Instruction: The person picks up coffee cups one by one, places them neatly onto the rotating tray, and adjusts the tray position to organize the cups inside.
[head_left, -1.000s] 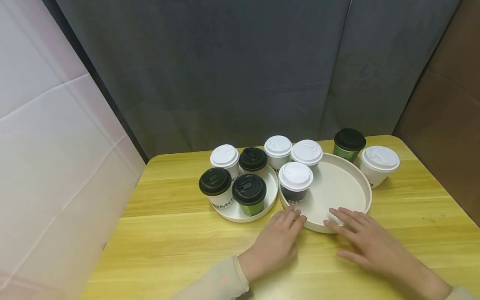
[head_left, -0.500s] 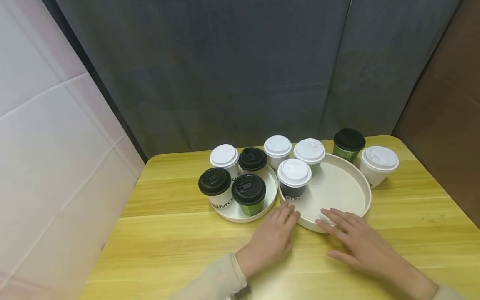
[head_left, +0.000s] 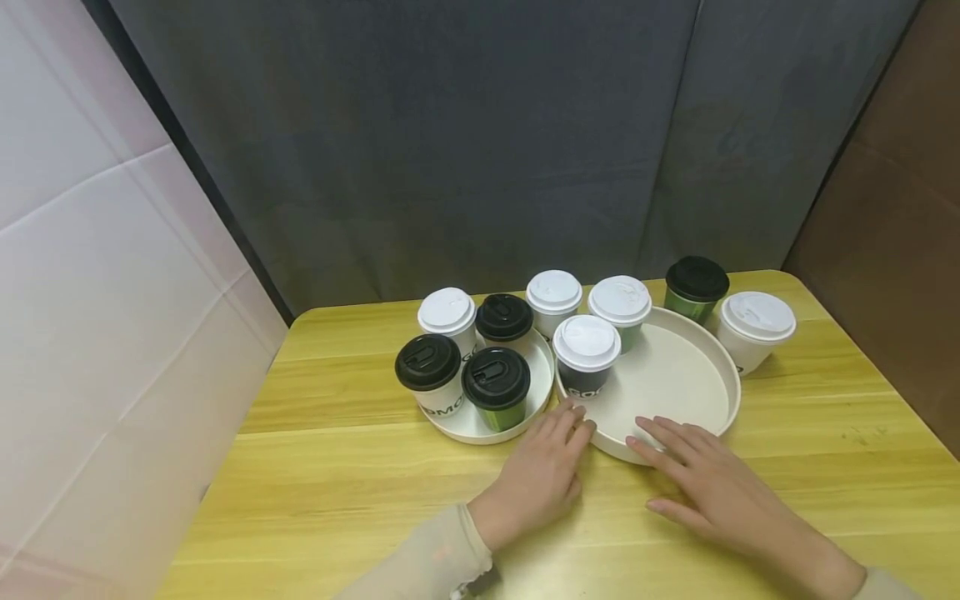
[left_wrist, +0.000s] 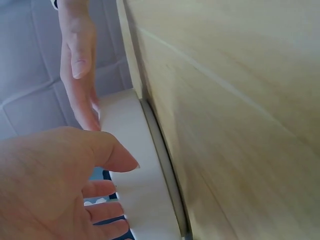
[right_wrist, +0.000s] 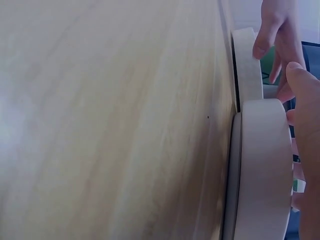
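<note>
The left hand (head_left: 536,477), fingers loosely bent, and the right hand (head_left: 708,485), fingers spread, lie over the near edge of a large round cream tray (head_left: 678,383); contact is unclear.

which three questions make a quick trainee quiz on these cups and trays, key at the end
1. How many black-lidded cups are in the head view?
2. True or false: the right hand is gripping a cup.
3. What colour is the lid of the dark cup on the larger tray? (a) black (b) white (c) green

Key: 1. four; 2. false; 3. b
</note>
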